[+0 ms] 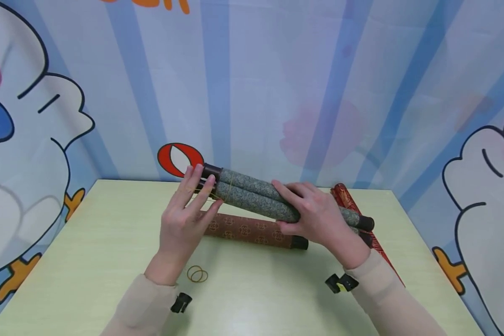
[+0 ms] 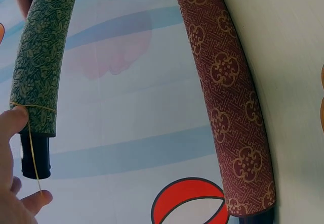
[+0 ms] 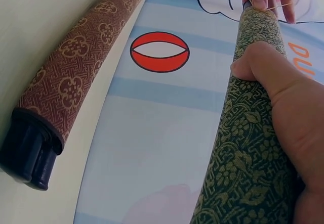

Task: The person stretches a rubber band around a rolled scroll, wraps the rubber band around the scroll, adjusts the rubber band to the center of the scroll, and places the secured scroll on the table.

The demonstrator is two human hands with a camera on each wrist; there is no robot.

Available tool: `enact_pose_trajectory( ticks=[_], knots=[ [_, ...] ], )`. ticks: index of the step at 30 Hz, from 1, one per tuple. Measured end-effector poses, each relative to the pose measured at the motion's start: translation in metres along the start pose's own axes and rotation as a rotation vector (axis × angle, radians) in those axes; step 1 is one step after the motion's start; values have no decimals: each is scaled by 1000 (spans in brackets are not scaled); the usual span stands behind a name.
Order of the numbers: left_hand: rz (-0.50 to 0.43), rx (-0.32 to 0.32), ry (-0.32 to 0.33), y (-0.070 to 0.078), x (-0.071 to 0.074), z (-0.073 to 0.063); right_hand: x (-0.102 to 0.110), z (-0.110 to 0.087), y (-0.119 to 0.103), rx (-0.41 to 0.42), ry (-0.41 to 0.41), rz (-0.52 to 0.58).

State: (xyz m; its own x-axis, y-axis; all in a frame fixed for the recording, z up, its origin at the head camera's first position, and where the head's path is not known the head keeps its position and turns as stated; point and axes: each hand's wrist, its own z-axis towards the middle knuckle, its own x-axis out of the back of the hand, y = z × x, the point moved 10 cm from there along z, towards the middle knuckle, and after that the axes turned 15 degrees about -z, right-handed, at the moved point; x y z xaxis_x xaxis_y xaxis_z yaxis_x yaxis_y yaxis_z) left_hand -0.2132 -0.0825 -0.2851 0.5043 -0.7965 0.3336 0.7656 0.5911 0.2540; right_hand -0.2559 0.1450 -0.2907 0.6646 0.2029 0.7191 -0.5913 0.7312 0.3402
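My right hand grips a green patterned scroll past its middle, thumb across the top in the right wrist view. It is two rolls side by side with dark end knobs, tilted with its left end higher. At that end my left hand spreads its fingers. A thin yellow rubber band stretches from the scroll to a left fingertip, and the left thumb touches the scroll beside the band wrapped round it. Behind and below lies a brown scroll with a flower pattern, its left end hidden by the left hand.
Two loose rubber bands lie overlapping on the pale table, nearer me. A red patterned scroll lies at the right, partly behind the right hand and arm. A printed cloth backdrop stands along the table's far edge.
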Motion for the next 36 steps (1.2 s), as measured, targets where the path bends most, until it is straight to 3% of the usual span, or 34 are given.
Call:
enact_pose_trajectory(
  ticks=[14,26,36],
  knots=[
    [-132,21,-41,-18,6,4,3,-1,-5,87,23,-54],
    [-148,40,-136,-25,6,5,4,-1,-7,115,6,-57],
    [-186,69,-174,-30,8,6,6,1,-10,142,15,-64]
  ],
)
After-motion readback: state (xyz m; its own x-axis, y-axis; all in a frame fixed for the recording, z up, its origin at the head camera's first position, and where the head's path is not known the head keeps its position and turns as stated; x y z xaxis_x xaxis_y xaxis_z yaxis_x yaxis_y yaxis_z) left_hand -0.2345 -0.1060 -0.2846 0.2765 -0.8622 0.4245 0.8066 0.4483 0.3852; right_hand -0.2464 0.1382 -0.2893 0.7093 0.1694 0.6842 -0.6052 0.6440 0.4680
